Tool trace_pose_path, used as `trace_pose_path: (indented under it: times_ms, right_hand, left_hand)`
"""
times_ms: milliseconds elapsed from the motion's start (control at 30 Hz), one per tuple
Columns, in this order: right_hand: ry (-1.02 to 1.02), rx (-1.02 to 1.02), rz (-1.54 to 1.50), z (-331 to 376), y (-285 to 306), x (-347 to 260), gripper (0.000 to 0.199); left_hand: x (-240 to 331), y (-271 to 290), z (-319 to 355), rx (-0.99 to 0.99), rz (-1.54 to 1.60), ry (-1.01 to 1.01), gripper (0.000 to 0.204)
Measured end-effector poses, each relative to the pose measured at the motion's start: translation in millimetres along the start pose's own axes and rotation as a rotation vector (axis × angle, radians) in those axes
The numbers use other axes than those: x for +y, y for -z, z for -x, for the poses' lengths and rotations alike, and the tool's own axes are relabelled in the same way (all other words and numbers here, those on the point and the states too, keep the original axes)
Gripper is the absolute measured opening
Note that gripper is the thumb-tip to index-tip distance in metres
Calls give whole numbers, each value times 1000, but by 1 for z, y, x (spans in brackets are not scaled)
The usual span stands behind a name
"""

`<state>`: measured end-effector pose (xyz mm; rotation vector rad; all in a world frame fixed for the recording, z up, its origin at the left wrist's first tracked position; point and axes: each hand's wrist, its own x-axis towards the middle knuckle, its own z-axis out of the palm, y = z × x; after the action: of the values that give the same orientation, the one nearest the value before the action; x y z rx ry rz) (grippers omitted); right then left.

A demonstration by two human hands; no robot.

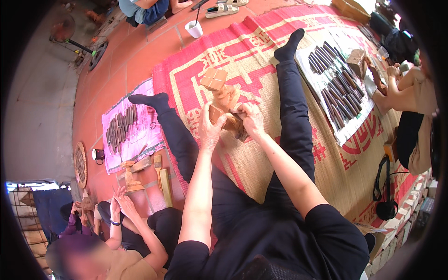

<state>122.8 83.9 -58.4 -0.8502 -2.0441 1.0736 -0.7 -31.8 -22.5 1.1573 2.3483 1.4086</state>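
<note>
A light-brown wood carving [227,95] with a square block at its top end is between my outstretched legs, above the woven mat. My left hand [210,126] is closed round its lower part, with the thumb laid across it. On the other side my right hand [252,120] has its fingers bent and pressed against the same carving. Whether those right fingertips also pinch something small cannot be made out. The carving's darker lower end is partly hidden behind my hands.
The red and cream mat [252,175] lies beneath me. Dark chisels [343,95] cover a white cloth at right; more tools [122,126] lie on a pink cloth at left. A brush [158,163], a mug [98,155] and a white cup [193,29] stand or lie around. Other people sit on both sides.
</note>
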Motion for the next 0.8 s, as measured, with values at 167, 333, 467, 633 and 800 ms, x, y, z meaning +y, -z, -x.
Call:
trace_pose_path:
  times_ms: [167, 333, 467, 633, 800]
  right_hand:
    - [34, -82, 30, -12, -16, 9, 8]
    - [-14, -179, -32, -4, -9, 8, 10]
    - [132, -207, 313, -17, 6, 29, 12]
    - [73, -128, 98, -20, -3, 10, 14]
    - [108, -192, 314, -9, 9, 24, 14]
  left_hand:
    - [10, -2, -1, -5, -26, 5, 71]
    - [9, -3, -1, -4, -52, -5, 71]
    - [7, -6, -6, -18, -43, -34, 72]
    - [11, -7, -3, -26, -35, -37, 70]
    - [13, -7, -2, -40, -25, -39, 69]
